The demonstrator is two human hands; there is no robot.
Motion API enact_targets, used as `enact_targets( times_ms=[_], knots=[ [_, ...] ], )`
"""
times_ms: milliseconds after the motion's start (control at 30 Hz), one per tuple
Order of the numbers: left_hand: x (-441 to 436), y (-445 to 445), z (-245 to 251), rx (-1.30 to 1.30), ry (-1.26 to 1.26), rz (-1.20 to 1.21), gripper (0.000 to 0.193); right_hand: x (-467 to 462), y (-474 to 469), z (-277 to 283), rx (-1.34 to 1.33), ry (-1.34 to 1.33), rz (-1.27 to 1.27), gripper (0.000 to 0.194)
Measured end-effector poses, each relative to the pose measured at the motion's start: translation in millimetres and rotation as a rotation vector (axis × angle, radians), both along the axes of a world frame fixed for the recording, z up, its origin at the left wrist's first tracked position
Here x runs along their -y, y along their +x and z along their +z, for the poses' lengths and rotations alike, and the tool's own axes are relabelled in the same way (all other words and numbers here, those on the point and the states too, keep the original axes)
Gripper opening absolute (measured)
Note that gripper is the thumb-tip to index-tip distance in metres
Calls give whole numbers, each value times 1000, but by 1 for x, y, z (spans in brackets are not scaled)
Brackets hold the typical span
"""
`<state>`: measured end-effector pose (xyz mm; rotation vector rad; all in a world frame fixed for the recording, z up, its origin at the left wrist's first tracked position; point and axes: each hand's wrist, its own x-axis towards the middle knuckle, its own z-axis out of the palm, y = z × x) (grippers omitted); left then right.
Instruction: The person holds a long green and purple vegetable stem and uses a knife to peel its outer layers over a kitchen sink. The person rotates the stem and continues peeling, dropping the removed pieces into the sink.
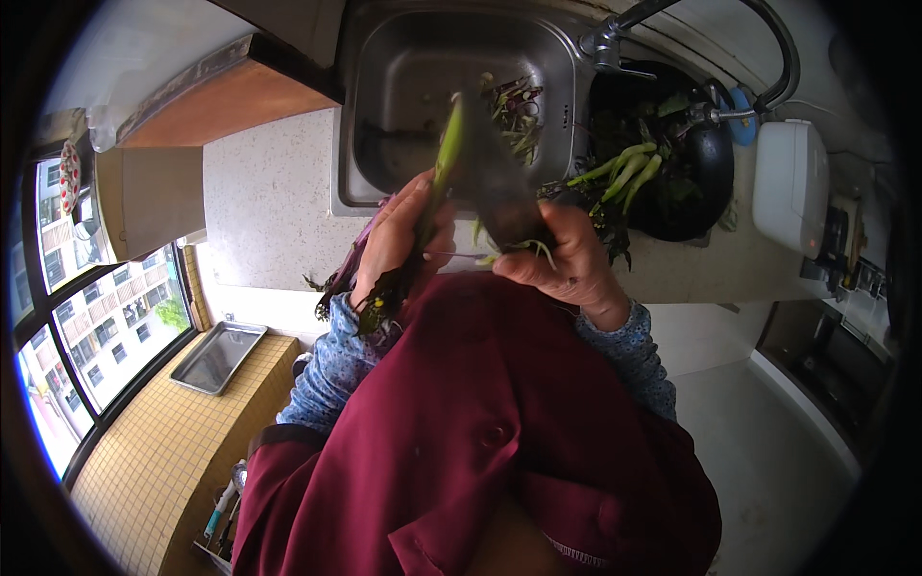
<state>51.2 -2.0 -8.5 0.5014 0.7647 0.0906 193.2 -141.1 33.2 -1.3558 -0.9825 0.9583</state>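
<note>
My left hand (398,237) grips a leafy stalk (449,144) whose pale green, peeled-looking end points up over the sink's near edge. Its dark leaves and small yellow flowers hang below the wrist, and a purple stem (353,263) shows beside the same hand. In my right hand (565,259) is a dark, wide-bladed knife (502,173), blurred, its blade beside the stalk. Thin peel strips (536,247) cling near my right thumb. Stem scraps and peelings (517,115) lie in the steel sink (403,65). Whether the blade touches the stalk, I cannot tell.
Right of the sink, a black wok (709,194) holds green stalks (634,169) and dark leaves, some over its rim. A chrome faucet (605,43) arches above it. A white appliance (792,187) stands farther right. A metal tray (220,358) rests on the tiled ledge by the window.
</note>
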Motion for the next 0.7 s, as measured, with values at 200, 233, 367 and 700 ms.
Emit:
enact_targets(
  times_ms=[200,233,367,700],
  knots=[
    [-15,-2,-35,80,-24,173,33,6,-14,12,-50,-24,196,40],
    [-19,-5,-37,93,-37,154,34,6,-14,13,-61,4,156,38],
    [-30,-18,-30,151,-68,89,36,-8,10,-2,-81,-87,-272,28],
    [-19,-26,18,296,-101,-50,48,-23,19,-15,4,-159,-362,44]
  ],
)
